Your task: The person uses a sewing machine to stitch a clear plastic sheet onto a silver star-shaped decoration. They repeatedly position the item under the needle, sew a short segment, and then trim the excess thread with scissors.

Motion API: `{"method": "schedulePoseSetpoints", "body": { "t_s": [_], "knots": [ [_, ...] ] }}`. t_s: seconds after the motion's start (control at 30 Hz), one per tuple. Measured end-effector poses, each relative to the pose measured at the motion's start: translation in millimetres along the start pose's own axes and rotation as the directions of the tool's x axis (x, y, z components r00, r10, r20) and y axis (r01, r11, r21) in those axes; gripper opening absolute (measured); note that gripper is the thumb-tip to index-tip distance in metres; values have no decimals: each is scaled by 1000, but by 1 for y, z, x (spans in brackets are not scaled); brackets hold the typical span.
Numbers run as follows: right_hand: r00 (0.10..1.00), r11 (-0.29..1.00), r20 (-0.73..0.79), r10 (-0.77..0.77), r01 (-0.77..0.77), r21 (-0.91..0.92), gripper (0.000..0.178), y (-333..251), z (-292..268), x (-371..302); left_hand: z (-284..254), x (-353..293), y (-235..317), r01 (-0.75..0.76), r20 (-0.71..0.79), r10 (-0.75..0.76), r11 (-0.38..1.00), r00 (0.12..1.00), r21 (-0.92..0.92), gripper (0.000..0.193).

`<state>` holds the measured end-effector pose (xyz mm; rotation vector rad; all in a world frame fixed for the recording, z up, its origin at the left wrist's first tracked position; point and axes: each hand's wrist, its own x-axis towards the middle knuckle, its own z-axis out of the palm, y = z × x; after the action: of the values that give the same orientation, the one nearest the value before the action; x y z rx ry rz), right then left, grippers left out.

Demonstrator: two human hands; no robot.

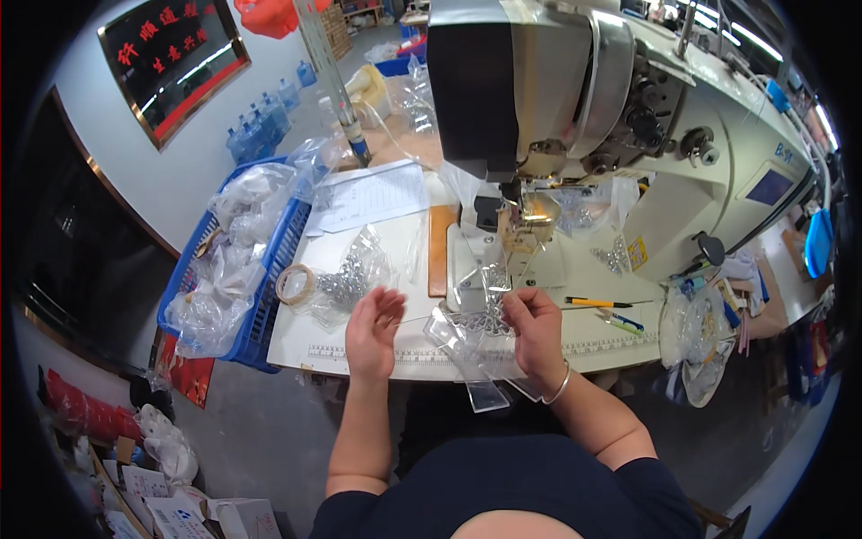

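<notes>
Pinched between the thumb and fingers of my right hand (537, 328) is a clear plastic strap piece (489, 322) trimmed with silvery, glittering ornaments. Its transparent bands hang over the table's front edge. To its left, my left hand (373, 337) is raised with its fingers stretched out and no object visible in it. A thin, thread-like line runs from near that hand toward the strap piece. Directly behind the piece stands a white sewing machine (620, 108), its needle and presser foot area (532, 220) above the bed.
A bag of silver ornaments (346, 278) and a tape roll (295, 284) lie left of my hands. Beyond them stands a blue basket (260, 314) of plastic bags. Papers (368, 198) lie behind. An orange pen (597, 303) is at the right, above a printed ruler strip (422, 357).
</notes>
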<state>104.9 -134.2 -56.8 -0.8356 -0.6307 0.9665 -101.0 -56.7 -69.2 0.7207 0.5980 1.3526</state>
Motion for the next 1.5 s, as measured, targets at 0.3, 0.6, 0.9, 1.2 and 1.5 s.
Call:
{"method": "schedulePoseSetpoints", "body": {
  "t_s": [0.3, 0.6, 0.9, 1.2, 1.5],
  "knots": [
    [985, 985, 20, -171, 172, -28, 6, 16, 22, 4, 41, -85, -6, -590, 667, 183, 667, 722, 455, 14],
    [993, 941, -55, 101, -78, 329, 6, 24, 38, 5, 64, -47, -88, -60, 366, 70, 997, 928, -39, 81],
    [981, 908, 21, 192, -186, 376, 15, 27, 39, -4, 67, -28, -71, -30, 43, 43, 962, 998, -272, 31],
    [976, 913, 23, 217, -211, 348, 21, 35, 37, -7, 58, -37, -66, -18, 88, 40, 973, 995, -232, 41],
    [978, 903, 47, 204, -207, 376, 21, 36, 37, -8, 54, -38, -67, -45, 90, 60, 986, 994, -162, 47]
  ]
}}
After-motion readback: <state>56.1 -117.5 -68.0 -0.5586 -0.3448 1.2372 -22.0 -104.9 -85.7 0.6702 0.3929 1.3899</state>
